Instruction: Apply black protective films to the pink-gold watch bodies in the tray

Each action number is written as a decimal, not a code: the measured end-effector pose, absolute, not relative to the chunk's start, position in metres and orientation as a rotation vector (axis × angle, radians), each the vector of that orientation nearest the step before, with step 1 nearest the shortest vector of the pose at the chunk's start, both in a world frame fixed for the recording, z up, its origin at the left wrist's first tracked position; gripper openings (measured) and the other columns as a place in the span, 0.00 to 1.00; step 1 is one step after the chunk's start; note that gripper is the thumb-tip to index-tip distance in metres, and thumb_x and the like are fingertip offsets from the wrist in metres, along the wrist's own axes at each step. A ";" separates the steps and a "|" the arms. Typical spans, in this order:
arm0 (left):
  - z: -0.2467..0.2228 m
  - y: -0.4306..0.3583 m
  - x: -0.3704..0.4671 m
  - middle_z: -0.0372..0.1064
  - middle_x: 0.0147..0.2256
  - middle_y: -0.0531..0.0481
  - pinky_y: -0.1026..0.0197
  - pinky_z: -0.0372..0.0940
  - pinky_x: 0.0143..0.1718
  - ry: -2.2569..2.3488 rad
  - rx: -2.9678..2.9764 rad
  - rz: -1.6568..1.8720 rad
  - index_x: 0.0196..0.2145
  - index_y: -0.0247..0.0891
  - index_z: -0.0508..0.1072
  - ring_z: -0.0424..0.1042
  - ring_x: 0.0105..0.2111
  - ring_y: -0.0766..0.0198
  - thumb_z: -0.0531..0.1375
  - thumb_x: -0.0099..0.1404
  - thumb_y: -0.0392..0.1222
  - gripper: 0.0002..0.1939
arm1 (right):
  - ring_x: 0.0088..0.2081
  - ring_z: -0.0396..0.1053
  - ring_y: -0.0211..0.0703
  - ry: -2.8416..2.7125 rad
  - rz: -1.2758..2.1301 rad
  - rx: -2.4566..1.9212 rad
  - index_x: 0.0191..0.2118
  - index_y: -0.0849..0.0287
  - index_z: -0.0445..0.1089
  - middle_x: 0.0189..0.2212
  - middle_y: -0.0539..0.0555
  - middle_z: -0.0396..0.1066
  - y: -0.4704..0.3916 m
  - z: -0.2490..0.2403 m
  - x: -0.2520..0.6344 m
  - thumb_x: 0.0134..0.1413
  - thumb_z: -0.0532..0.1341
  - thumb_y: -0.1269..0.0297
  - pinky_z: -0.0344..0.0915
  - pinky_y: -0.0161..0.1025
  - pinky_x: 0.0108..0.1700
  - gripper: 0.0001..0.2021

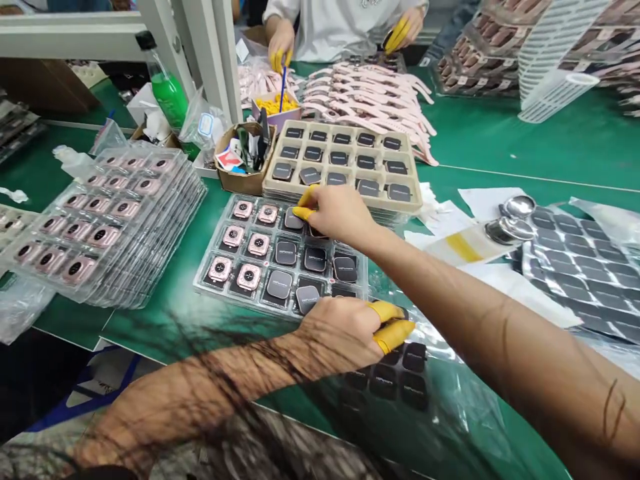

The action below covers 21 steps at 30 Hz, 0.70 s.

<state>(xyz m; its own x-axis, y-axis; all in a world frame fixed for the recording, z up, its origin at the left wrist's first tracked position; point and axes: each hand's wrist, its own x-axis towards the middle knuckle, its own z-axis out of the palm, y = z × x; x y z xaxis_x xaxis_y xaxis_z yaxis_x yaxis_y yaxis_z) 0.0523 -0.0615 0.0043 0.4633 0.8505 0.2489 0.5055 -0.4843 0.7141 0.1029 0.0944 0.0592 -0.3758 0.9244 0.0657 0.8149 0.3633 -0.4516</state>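
My right hand, with yellow finger cots on thumb and forefinger, reaches over the clear blister tray. Its fingertips close on the edge of a grey-faced smartwatch case in the far row. Left in this tray, pink watch cases lie with their sensor backs up. Dark or grey faces, such as this watch case, show further right. My left hand, also with yellow finger cots, pinches a dark, mostly hidden piece beyond the tray's near right corner. Dark square pieces lie in clear plastic below it.
A beige tray of watch cases stands behind. Stacked clear trays rise at left, near a green bottle and cardboard box. A metal-topped dispenser bottle lies at right. Across the table, a person works by pink straps.
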 end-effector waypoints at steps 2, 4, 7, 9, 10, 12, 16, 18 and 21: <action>0.004 -0.061 0.052 0.83 0.34 0.40 0.52 0.74 0.34 1.125 2.173 0.800 0.48 0.36 0.81 0.83 0.33 0.48 0.55 0.74 0.51 0.20 | 0.45 0.74 0.51 -2.367 0.365 -1.559 0.42 0.65 0.79 0.43 0.62 0.78 0.100 0.061 0.092 0.62 0.62 0.66 0.67 0.48 0.48 0.10; 0.005 -0.060 0.052 0.83 0.34 0.39 0.52 0.74 0.34 1.111 2.185 0.803 0.47 0.35 0.81 0.83 0.34 0.48 0.55 0.74 0.50 0.19 | 0.43 0.74 0.51 -2.434 0.327 -1.532 0.46 0.64 0.78 0.42 0.62 0.78 0.100 0.065 0.082 0.65 0.59 0.63 0.67 0.47 0.46 0.13; 0.007 -0.059 0.051 0.82 0.33 0.40 0.52 0.73 0.30 1.107 2.216 0.763 0.44 0.36 0.81 0.82 0.33 0.48 0.57 0.72 0.49 0.17 | 0.41 0.75 0.50 -2.692 0.320 -1.408 0.49 0.64 0.78 0.38 0.60 0.79 0.098 0.069 0.059 0.67 0.57 0.59 0.68 0.45 0.44 0.16; 0.010 -0.058 0.050 0.82 0.31 0.40 0.52 0.71 0.27 1.137 2.241 0.695 0.41 0.36 0.81 0.82 0.31 0.47 0.60 0.70 0.48 0.14 | 0.44 0.75 0.54 -2.794 0.270 -1.358 0.47 0.69 0.77 0.41 0.66 0.79 0.097 0.065 0.044 0.66 0.60 0.59 0.69 0.47 0.45 0.17; 0.011 -0.058 0.049 0.81 0.31 0.40 0.52 0.70 0.26 1.148 2.252 0.661 0.40 0.36 0.81 0.82 0.31 0.47 0.60 0.69 0.47 0.13 | 0.45 0.75 0.57 -2.805 0.239 -1.359 0.47 0.72 0.76 0.44 0.70 0.78 0.097 0.062 0.039 0.65 0.61 0.60 0.70 0.47 0.45 0.17; 0.014 -0.057 0.048 0.81 0.31 0.41 0.53 0.69 0.25 1.162 2.270 0.619 0.37 0.35 0.81 0.81 0.30 0.47 0.60 0.69 0.47 0.13 | 0.47 0.75 0.60 -2.805 0.195 -1.355 0.49 0.75 0.74 0.49 0.75 0.75 0.096 0.056 0.034 0.64 0.61 0.65 0.70 0.49 0.45 0.16; 0.015 -0.057 0.047 0.80 0.28 0.42 0.55 0.69 0.25 1.164 2.303 0.650 0.38 0.36 0.81 0.81 0.28 0.50 0.59 0.70 0.49 0.15 | 0.48 0.76 0.59 -2.871 0.171 -1.231 0.49 0.73 0.74 0.55 0.75 0.72 0.099 0.050 0.038 0.67 0.55 0.69 0.69 0.49 0.48 0.15; 0.014 -0.058 0.047 0.80 0.28 0.43 0.55 0.70 0.26 1.174 2.304 0.670 0.39 0.37 0.81 0.80 0.28 0.51 0.60 0.70 0.49 0.15 | 0.49 0.76 0.57 -2.884 0.190 -1.190 0.48 0.71 0.74 0.52 0.72 0.75 0.104 0.053 0.040 0.69 0.51 0.70 0.69 0.49 0.49 0.15; 0.015 -0.059 0.045 0.82 0.32 0.43 0.54 0.72 0.30 1.183 2.210 0.685 0.42 0.37 0.82 0.82 0.32 0.50 0.58 0.72 0.51 0.17 | 0.47 0.76 0.53 -2.810 0.206 -1.259 0.53 0.72 0.69 0.49 0.71 0.77 0.108 0.069 0.048 0.70 0.49 0.73 0.69 0.46 0.48 0.15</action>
